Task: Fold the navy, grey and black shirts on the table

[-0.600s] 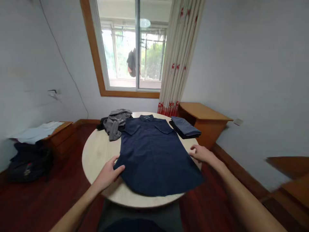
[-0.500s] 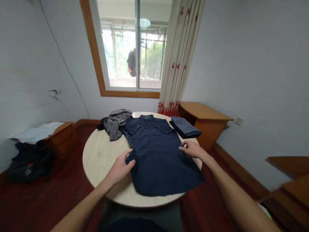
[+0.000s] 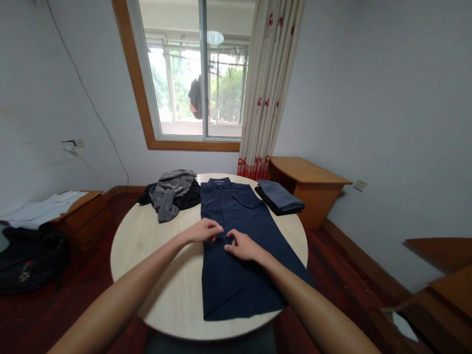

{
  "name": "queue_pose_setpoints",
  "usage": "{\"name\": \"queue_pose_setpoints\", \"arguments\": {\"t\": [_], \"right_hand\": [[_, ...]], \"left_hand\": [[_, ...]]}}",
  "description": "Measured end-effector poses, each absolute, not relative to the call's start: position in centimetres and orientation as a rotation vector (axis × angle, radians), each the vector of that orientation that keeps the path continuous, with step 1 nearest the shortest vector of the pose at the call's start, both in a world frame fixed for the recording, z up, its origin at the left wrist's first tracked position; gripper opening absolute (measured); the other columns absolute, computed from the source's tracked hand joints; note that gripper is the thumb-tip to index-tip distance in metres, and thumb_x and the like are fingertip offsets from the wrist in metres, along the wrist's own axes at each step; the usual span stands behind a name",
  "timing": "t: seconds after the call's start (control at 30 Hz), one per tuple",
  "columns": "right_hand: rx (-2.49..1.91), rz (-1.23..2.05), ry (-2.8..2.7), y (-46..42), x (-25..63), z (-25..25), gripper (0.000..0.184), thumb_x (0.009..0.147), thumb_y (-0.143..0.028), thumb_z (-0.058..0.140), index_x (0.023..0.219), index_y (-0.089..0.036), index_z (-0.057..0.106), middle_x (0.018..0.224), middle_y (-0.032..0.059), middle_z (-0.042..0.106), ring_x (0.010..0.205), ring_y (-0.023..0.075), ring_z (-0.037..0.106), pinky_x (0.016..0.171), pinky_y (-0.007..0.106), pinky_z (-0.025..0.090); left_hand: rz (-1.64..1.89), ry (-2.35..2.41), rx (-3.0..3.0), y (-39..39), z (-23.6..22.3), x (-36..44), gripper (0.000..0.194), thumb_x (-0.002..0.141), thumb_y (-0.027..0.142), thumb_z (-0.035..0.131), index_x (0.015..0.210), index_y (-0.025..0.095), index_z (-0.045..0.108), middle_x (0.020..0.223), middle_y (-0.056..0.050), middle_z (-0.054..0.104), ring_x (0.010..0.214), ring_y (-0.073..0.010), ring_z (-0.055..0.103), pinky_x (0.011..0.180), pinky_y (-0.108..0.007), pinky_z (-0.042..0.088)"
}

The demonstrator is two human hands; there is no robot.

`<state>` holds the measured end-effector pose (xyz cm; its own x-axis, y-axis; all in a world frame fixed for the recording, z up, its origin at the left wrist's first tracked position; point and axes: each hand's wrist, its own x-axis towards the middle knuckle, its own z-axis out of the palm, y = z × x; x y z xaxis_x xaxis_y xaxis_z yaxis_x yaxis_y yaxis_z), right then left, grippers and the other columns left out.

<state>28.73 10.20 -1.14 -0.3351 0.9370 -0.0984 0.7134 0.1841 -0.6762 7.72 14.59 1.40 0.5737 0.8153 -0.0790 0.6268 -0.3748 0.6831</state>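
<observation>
Here, the navy shirt (image 3: 254, 278) lies on the round worktop (image 3: 155, 255), beneath the fingers. The right hand's (image 3: 241, 246) are curved, slightly parted; whether the left hand's (image 3: 205, 230) bent fingers grip cloth cannot be told. Beyond them sit grey clothing (image 3: 167, 194), left, and folded garments (image 3: 280, 195), right.
</observation>
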Motion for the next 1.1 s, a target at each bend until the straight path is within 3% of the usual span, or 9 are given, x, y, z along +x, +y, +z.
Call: {"name": "queue_pose_setpoints", "arguments": {"t": [0.13, 0.27, 0.47, 0.57, 0.67, 0.8, 0.93, 1.03, 1.1], "right_hand": [[-1.561, 0.945, -2.181, 9.4, 28.5, -0.9, 0.035, 0.081, -0.019, 0.075, 0.114, -0.016, 0.063, 0.069, -0.0059, 0.054, 0.063, 0.0107, 0.053, 0.058, 0.022, 0.038], [-1.542, 1.166, -2.18, 8.3, 28.7, -0.2, 0.021, 0.08, -0.013, 0.073, 0.1, -0.017, 0.067, 0.065, -0.0076, 0.049, 0.052, 0.007, 0.048, 0.048, 0.018, 0.035], [-1.425, 2.003, -1.958, 5.8, 29.2, 0.3, 0.014, 0.088, -0.018, 0.066, 0.101, -0.016, 0.061, 0.064, -0.007, 0.059, 0.043, 0.0072, 0.06, 0.046, 0.015, 0.047], [-1.379, 2.149, -1.964, 5.4, 29.6, 0.4, 0.013, 0.089, -0.023, 0.068, 0.095, -0.016, 0.059, 0.064, -0.006, 0.063, 0.041, 0.0063, 0.061, 0.047, 0.014, 0.048], [-1.375, 2.205, -2.136, 6.0, 30.4, 1.1, 0.014, 0.092, -0.027, 0.065, 0.099, -0.016, 0.059, 0.062, -0.0056, 0.065, 0.04, 0.0069, 0.06, 0.046, 0.014, 0.046], [-1.444, 1.88, -2.189, 8.7, 31.9, 2.5, 0.022, 0.094, -0.037, 0.062, 0.1, -0.015, 0.061, 0.062, -0.0047, 0.065, 0.039, 0.0076, 0.058, 0.044, 0.016, 0.042], [-1.521, 1.339, -2.093, 12.7, 32.7, 2.4, 0.019, 0.094, -0.033, 0.06, 0.093, -0.014, 0.064, 0.064, -0.0026, 0.065, 0.041, 0.0082, 0.055, 0.044, 0.019, 0.041], [-1.536, 1.047, -2.102, 15.1, 32.6, 1.2, 0.019, 0.094, -0.028, 0.058, 0.093, -0.013, 0.068, 0.071, 0.002, 0.069, 0.051, 0.0116, 0.06, 0.053, 0.023, 0.046], [-1.488, 0.856, -2.156, 16.0, 32.2, 0.3, 0.019, 0.092, -0.027, 0.059, 0.099, -0.013, 0.071, 0.083, 0.0063, 0.073, 0.067, 0.0161, 0.067, 0.066, 0.027, 0.051]], "left_hand": [[0.511, 1.63, 2.332, 22.4, 0.6, 6.0, 0.047, 0.097, 0.041, 0.039, 0.12, 0.014, 0.069, 0.12, -0.012, 0.072, 0.109, -0.0243, 0.067, 0.095, -0.033, 0.05], [0.424, 1.748, 2.388, 26.4, -1.6, 6.2, 0.053, 0.097, 0.044, 0.044, 0.14, 0.016, 0.056, 0.157, -0.014, 0.043, 0.146, -0.0301, 0.036, 0.119, -0.045, 0.028], [0.192, 1.758, 2.479, 27.7, -4.1, 7.3, 0.069, 0.099, 0.059, 0.034, 0.155, 0.02, 0.039, 0.165, -0.011, 0.024, 0.154, -0.0331, 0.015, 0.12, -0.058, 0.015], [0.087, 1.763, 2.582, 25.9, -4.2, 7.8, 0.075, 0.099, 0.064, 0.03, 0.158, 0.018, 0.032, 0.166, -0.014, 0.02, 0.154, -0.0361, 0.011, 0.12, -0.058, 0.013], [0.019, 1.583, 2.685, 21.7, -4.0, 8.3, 0.074, 0.1, 0.062, 0.03, 0.158, 0.016, 0.031, 0.165, -0.015, 0.018, 0.154, -0.0339, 0.012, 0.122, -0.056, 0.011], [0.023, 1.198, 2.733, 13.2, -3.8, 8.3, 0.071, 0.102, 0.059, 0.025, 0.16, 0.017, 0.025, 0.166, -0.012, 0.016, 0.155, -0.0273, 0.011, 0.124, -0.053, 0.009], [0.014, 0.971, 2.707, 5.9, -3.3, 7.6, 0.072, 0.102, 0.057, 0.03, 0.162, 0.019, 0.017, 0.167, -0.011, 0.012, 0.155, -0.0282, 0.009, 0.125, -0.053, 0.011], [0.01, 0.841, 2.681, 2.3, -2.5, 7.1, 0.072, 0.101, 0.051, 0.04, 0.162, 0.021, 0.017, 0.167, -0.013, 0.012, 0.154, -0.0317, 0.011, 0.124, -0.057, 0.013], [-0.01, 0.751, 2.668, 0.7, -1.9, 7.0, 0.075, 0.098, 0.049, 0.049, 0.161, 0.021, 0.021, 0.166, -0.013, 0.017, 0.153, -0.0339, 0.016, 0.123, -0.058, 0.016]]}}
